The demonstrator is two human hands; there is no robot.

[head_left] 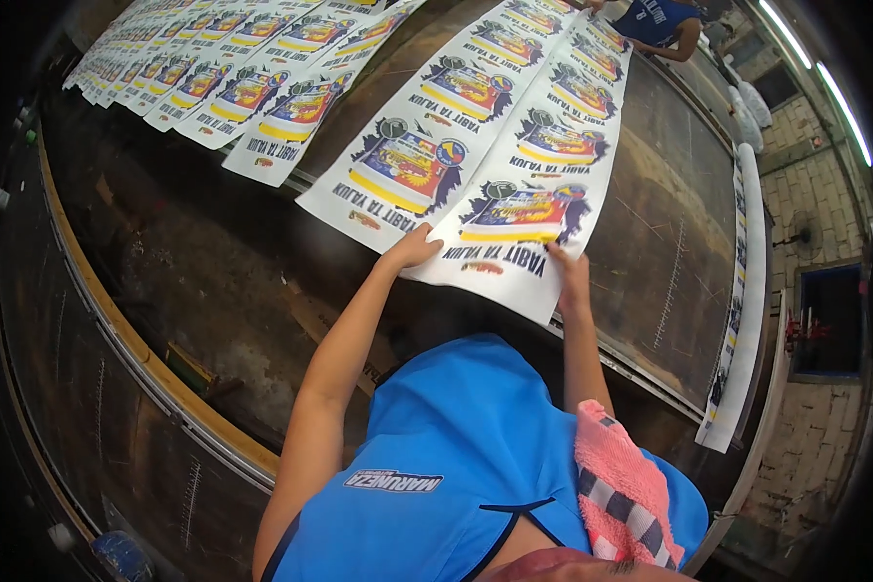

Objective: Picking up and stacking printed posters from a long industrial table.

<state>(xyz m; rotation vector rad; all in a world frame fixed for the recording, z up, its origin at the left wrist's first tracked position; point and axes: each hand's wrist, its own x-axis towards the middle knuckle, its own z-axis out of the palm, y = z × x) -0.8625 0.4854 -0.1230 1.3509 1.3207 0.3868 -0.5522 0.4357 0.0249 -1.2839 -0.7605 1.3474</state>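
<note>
A long white printed strip, which looks like cloth, stretches away from me with the same colourful design repeated along it. My left hand pinches its near left corner. Near the right edge, my right hand grips the same end, thumb on top. Between my hands the end hangs past the table edge, slightly lifted. Directly to its left lies another printed strip, close beside it on the table. At the far end a co-worker in a dark blue sleeveless top has their hands at the strip.
More printed strips lie in rows at the far left. On the right, the dark tabletop carries another strip along its far edge. Behind me to the left runs a second long table with a wooden edge. A pink towel hangs over my shoulder.
</note>
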